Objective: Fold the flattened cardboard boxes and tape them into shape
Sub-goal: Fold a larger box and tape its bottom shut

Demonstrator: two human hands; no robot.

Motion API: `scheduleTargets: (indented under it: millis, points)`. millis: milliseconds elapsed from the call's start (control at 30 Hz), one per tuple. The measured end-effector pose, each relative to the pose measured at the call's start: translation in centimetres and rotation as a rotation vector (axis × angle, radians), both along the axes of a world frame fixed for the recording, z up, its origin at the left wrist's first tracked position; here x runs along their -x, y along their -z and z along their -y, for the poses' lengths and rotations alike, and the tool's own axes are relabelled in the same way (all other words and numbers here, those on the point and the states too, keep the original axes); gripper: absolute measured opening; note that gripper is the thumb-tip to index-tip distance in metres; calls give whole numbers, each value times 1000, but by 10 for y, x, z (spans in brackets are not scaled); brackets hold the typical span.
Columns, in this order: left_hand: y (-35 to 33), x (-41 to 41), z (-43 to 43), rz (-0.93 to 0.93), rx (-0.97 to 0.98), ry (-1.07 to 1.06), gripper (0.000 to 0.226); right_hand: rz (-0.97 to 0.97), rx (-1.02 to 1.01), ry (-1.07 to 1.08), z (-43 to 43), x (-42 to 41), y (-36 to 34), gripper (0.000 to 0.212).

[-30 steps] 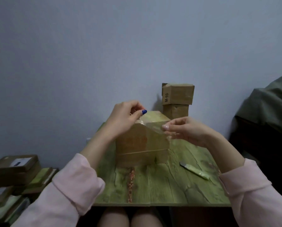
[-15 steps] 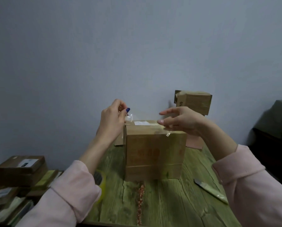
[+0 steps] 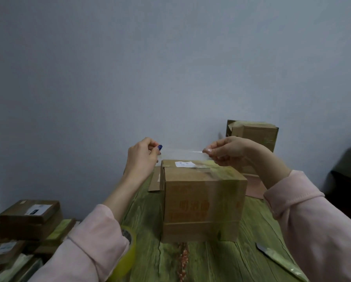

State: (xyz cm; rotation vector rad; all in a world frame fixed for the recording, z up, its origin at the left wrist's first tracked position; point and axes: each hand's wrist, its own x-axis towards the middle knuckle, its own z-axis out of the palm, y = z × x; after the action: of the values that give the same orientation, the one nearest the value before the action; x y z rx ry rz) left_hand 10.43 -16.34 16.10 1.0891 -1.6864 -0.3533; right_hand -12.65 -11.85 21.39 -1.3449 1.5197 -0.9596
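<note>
Listener: Hands first. What are ours doing?

Describer: Our left hand (image 3: 143, 157) and right hand (image 3: 229, 151) each pinch one end of a clear tape strip (image 3: 180, 151) between thumb and fingertips. We hold it stretched level just above the box (image 3: 203, 200). That box stands upright on the green wood-grain table (image 3: 252, 231), its flaps folded shut and a white label on top. Whether the strip already touches the box, we cannot tell.

Listener: Which step is this?

Describer: Taping the top shut, we judge. The next move calls for lowering the strip squarely over the closure, keeping it taut so it does not crease, then pressing its ends down the box's sides.

Listener: What differs from half a second ago?

Describer: Then our right fingers lay straight at the box's top edge, and our left pinched at its top left corner. Now both hands are higher.

Listener: Anything nearby?

Describer: Left of the box, by our sleeve, a yellow tape roll (image 3: 127, 255). To its near right, a knife (image 3: 280, 259).
</note>
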Motion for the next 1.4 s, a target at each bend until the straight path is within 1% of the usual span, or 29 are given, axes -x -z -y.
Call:
scheduleTargets:
  millis: [33, 133, 167, 233, 300, 433, 500, 633, 700, 767, 800, 867, 933, 1033, 1133, 1267, 1400]
  points:
    - [1, 1, 1, -13, -23, 3, 9, -2, -7, 8, 0, -1, 0, 4]
    - [4, 3, 5, -14, -69, -2, 8, -47, 0, 58, 2, 0, 1, 34]
    - [5, 4, 6, -5, -80, -4, 8, -74, 9, 76, 2, 0, 1, 40]
    - [7, 5, 8, 7, -103, -13, 7, -105, 22, 100, 5, -1, 1, 39]
    - [8, 5, 11, 3, -127, -23, 9, -88, 12, 119, 9, -2, 3, 39]
    - [10, 2, 14, -6, -180, -22, 10, -96, -74, 141, 16, -6, 9, 23]
    - [10, -1, 15, -17, -196, -18, 8, -84, -85, 141, 19, -7, 11, 20]
    - [10, -5, 18, -48, -196, -15, 3, -72, -62, 119, 22, -9, 13, 21]
    - [10, -8, 19, -65, -210, -18, 2, -77, -43, 121, 24, -12, 13, 16]
    - [12, -11, 21, -77, -220, -25, 5, -68, -36, 118, 26, -15, 13, 10]
    - [13, -13, 22, -79, -227, -26, 8, -62, -29, 112, 27, -16, 14, 12]
    - [15, -17, 22, -86, -245, -19, 11, -78, -16, 108, 30, -18, 15, 23]
    - [17, -19, 22, -88, -256, -21, 12, -143, -1, 127, 34, -19, 17, 30]
    - [22, -20, 21, -91, -270, -15, 13, -250, 24, 168, 39, -19, 22, 32]
    - [25, -20, 21, -87, -286, -5, 12, -269, 26, 197, 43, -17, 25, 32]
    - [27, -22, 22, -85, -305, 33, 15, -323, 19, 216, 48, -17, 26, 41]
    - [27, -24, 22, -119, -362, 113, 19, -397, -28, 223, 53, -14, 27, 56]
